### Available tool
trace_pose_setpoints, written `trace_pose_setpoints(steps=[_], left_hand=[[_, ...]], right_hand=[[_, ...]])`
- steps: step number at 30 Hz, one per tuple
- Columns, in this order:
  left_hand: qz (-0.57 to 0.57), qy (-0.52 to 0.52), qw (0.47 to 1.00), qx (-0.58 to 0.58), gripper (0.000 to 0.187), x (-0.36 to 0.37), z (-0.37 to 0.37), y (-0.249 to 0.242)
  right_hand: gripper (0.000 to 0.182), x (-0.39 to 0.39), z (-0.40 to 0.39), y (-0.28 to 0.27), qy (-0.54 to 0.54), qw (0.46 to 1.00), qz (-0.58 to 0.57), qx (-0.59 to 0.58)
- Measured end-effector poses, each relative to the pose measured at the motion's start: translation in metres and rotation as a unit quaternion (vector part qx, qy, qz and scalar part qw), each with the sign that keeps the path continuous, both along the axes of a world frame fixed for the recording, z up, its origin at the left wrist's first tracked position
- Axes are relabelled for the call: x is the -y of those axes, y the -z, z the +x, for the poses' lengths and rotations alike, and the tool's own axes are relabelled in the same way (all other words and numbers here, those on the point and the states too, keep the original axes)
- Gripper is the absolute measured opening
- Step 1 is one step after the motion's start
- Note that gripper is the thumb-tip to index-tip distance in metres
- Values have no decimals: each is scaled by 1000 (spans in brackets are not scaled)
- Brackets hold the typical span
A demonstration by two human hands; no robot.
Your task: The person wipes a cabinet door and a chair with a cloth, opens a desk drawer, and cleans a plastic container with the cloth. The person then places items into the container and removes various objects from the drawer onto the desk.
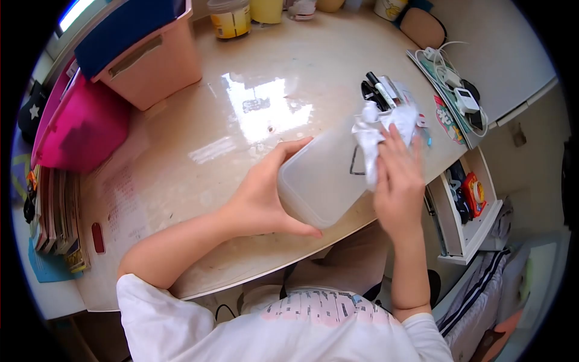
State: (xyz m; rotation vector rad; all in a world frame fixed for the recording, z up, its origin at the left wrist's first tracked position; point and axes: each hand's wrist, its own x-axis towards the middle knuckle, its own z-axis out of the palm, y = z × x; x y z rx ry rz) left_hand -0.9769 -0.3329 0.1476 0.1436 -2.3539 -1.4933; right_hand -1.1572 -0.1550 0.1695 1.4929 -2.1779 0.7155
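A translucent plastic box (322, 169) is tilted above the front part of the desk. My left hand (262, 193) grips its near left end, with the thumb along the lower edge and the fingers round the far side. A crumpled white tissue or cloth (367, 145) lies under the fingers of my right hand (399, 181), against the box's right end. Both the cloth and those fingers are slightly blurred. A dark rectangular outline shows on the box beside the cloth. Just beyond the cloth, several markers (381, 89) lie on the desk, partly hidden by it.
Pink bins (84, 130) and a row of books (57, 208) line the left side of the desk (163, 199). Yellow tubs (231, 21) stand at the back. Chargers and cables (464, 99) rest on the right. Below them, a drawer (473, 232) stands pulled out.
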Motion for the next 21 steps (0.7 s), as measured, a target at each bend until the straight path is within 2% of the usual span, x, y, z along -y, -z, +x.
trace_pose_setpoints(steps=[1,2,3,4,6,7,9,10,12,13,15,17,18,19,20,21], left_hand=[[2,-1,1000,1,118,1,-1,-2],[0,3,1000,-1,118,1,-1,-1],[46,-4,999,8,117,0,-2,1],[91,-11,996,19,117,0,-2,2],[44,-4,999,19,117,0,-1,-2],[-2,-2,1000,18,117,1,0,-4],[-20,-2,1000,18,120,0,1,-6],[-18,-7,999,39,120,0,1,-8],[-21,-19,998,53,120,-5,2,-14],[-15,-54,995,82,119,-11,5,-17],[-10,-95,989,111,118,-27,13,-12],[212,-122,970,-1,115,-44,15,-3],[136,-138,981,11,113,-47,18,-1],[136,-144,980,11,113,-50,17,-2],[87,-167,982,25,113,-52,16,-2],[39,-190,980,40,113,-54,15,-3]], right_hand=[[18,-1,14,-1,5,1000,-3,-2],[17,-3,35,-2,-96,995,-3,37],[16,-6,46,-2,-196,978,-2,76],[16,-8,42,-3,-190,979,-3,75],[14,-9,24,-1,-211,976,-3,58],[12,-12,6,1,-165,977,-19,132],[14,-7,-33,7,-44,990,-64,115],[14,-7,-31,5,-45,991,-67,111],[19,-2,-14,4,-35,999,-30,16],[22,-4,0,-4,-153,987,6,51],[24,1,38,-8,-267,961,18,62],[31,9,35,-14,-312,945,41,86],[31,16,24,-16,-318,943,42,86],[32,23,5,-18,-271,958,31,93],[33,30,-11,-19,-224,969,20,99],[33,35,-23,-19,-231,968,22,99]])
